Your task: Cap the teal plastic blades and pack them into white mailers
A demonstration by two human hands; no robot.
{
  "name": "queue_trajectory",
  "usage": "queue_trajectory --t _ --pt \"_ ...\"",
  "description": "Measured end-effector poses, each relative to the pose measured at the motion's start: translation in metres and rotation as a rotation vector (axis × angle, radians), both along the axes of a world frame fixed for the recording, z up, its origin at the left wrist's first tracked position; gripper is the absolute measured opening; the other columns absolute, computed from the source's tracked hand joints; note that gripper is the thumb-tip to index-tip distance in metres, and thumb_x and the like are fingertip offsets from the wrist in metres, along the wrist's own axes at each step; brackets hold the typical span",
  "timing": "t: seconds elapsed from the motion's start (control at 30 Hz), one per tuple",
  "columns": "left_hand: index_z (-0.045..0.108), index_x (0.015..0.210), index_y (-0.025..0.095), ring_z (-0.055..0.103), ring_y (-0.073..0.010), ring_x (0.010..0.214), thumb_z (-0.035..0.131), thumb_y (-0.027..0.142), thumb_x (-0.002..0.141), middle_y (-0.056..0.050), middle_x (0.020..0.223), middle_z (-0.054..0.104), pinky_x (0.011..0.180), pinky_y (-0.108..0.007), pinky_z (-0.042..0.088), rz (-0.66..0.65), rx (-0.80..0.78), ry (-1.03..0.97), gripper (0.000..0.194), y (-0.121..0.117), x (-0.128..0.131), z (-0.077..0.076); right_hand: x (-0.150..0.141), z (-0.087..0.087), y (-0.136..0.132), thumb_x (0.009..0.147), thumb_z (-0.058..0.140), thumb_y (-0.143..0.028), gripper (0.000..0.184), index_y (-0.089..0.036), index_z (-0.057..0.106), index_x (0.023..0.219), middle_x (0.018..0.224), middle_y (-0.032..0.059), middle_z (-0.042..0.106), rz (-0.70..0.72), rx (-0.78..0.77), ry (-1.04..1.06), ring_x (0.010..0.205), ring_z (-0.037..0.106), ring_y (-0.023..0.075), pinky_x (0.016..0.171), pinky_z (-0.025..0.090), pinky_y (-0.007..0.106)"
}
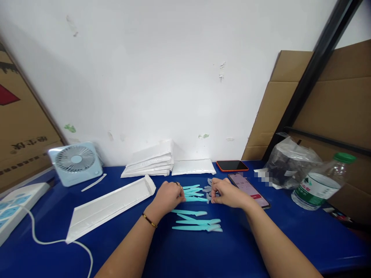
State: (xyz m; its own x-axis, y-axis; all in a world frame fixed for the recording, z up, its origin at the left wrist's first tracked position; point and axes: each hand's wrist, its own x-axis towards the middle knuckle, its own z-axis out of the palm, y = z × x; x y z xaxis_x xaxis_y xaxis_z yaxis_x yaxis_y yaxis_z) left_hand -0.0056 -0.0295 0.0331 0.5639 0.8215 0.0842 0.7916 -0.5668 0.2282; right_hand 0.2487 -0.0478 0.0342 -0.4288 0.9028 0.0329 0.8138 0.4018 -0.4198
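Several slim turquoise plastic razor-like sticks (197,223) lie in a loose pile on the blue table (185,255), with small clear caps (207,189) among them. My left hand (169,196), with a ring and a gold bracelet, is closed on the left ends of a few sticks (193,194). My right hand (227,193) is pinched at the right end of that bunch, on a stick tip or a clear cap; I cannot make out which.
A long white open box (110,206) lies left of the hands. Behind are a stack of white mailers (152,160), a small blue fan (75,162), two phones (232,165) (249,190), a plastic bag (291,158) and a water bottle (321,181). A power strip (14,204) sits far left.
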Motion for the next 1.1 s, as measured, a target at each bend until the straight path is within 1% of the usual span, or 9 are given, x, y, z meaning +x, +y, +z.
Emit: queue_trajectory --t 0.13,0.3,0.5,0.63,0.73,0.83,0.97,1.03,1.1 --pt "0.066 0.076 0.024 0.056 -0.0142 0.072 0.061 0.040 0.072 0.002 0.078 0.062 0.065 -0.026 0.032 0.084 -0.027 -0.021 0.017 0.006 -0.009 0.002 0.003 0.004 0.003 0.071 0.066 -0.037 0.018 -0.020 0.065 0.070 0.086 0.0019 0.053 -0.161 0.077 0.000 0.081 0.048 0.0186 0.077 0.032 0.032" --pt "0.068 0.078 0.027 0.054 -0.0123 0.068 0.067 0.049 0.062 0.003 0.077 0.060 0.058 -0.023 0.031 -0.064 -0.143 -0.004 0.027 0.001 -0.008 -0.003 -0.019 0.001 -0.008 0.068 0.067 -0.046 0.024 -0.022 0.067 0.073 0.087 0.0012 0.052 0.045 -0.048 0.042 0.085 0.047 0.0190 0.080 0.032 0.032" --pt "0.069 0.073 0.025 0.052 -0.0106 0.061 0.064 0.041 0.069 0.004 0.070 0.062 0.055 -0.023 0.029 -0.112 -0.250 0.005 0.017 -0.001 -0.003 -0.010 -0.033 -0.005 -0.011 0.064 0.072 -0.040 0.022 -0.020 0.066 0.070 0.082 -0.0023 0.049 0.153 -0.135 0.041 0.077 0.049 0.0133 0.091 0.026 0.038" --pt "0.068 0.071 0.023 0.054 -0.0124 0.066 0.061 0.036 0.073 0.001 0.072 0.063 0.063 -0.024 0.030 -0.119 -0.127 0.002 0.014 -0.001 -0.001 -0.007 -0.022 -0.003 -0.006 0.067 0.070 -0.038 0.019 -0.019 0.064 0.069 0.083 -0.0016 0.051 0.105 -0.093 0.047 0.078 0.048 0.0143 0.088 0.028 0.036" --pt "0.067 0.070 0.021 0.055 -0.0146 0.072 0.058 0.033 0.076 -0.002 0.078 0.063 0.068 -0.027 0.030 -0.038 0.034 -0.024 0.016 0.003 -0.002 -0.002 -0.007 0.001 -0.001 0.070 0.066 -0.039 0.020 -0.018 0.064 0.068 0.085 0.0013 0.053 -0.040 -0.027 0.060 0.081 0.048 0.0169 0.080 0.033 0.032" --pt "0.067 0.075 0.022 0.054 -0.0143 0.073 0.058 0.038 0.076 -0.001 0.080 0.062 0.068 -0.027 0.030 0.019 0.053 -0.061 0.018 0.007 -0.002 -0.001 0.006 0.006 0.001 0.070 0.065 -0.043 0.025 -0.019 0.066 0.072 0.085 0.0024 0.053 -0.127 -0.013 0.065 0.078 0.049 0.0173 0.076 0.034 0.031" --pt "0.068 0.073 0.023 0.054 -0.0128 0.070 0.060 0.039 0.074 0.001 0.078 0.061 0.066 -0.026 0.030 0.017 0.015 -0.080 0.018 0.004 -0.001 -0.002 0.005 0.012 -0.007 0.063 0.070 -0.043 0.024 -0.021 0.069 0.074 0.087 0.0009 0.054 0.105 -0.163 0.030 0.082 0.050 0.0176 0.081 0.033 0.032" --pt "0.068 0.073 0.023 0.054 -0.0123 0.068 0.059 0.041 0.075 0.001 0.076 0.062 0.063 -0.024 0.031 -0.030 -0.034 -0.095 0.020 -0.001 -0.001 -0.001 -0.003 0.011 -0.012 0.060 0.073 -0.039 0.021 -0.021 0.069 0.071 0.086 -0.0001 0.055 0.220 -0.222 -0.019 0.082 0.051 0.0173 0.085 0.030 0.035" --pt "0.069 0.077 0.024 0.055 -0.0122 0.067 0.058 0.046 0.074 0.001 0.075 0.063 0.059 -0.023 0.031 -0.106 -0.113 -0.108 0.025 -0.007 0.000 -0.001 -0.013 0.008 -0.016 0.060 0.073 -0.034 0.017 -0.020 0.068 0.068 0.082 -0.0012 0.055 0.258 -0.234 -0.055 0.078 0.052 0.0158 0.087 0.029 0.037"
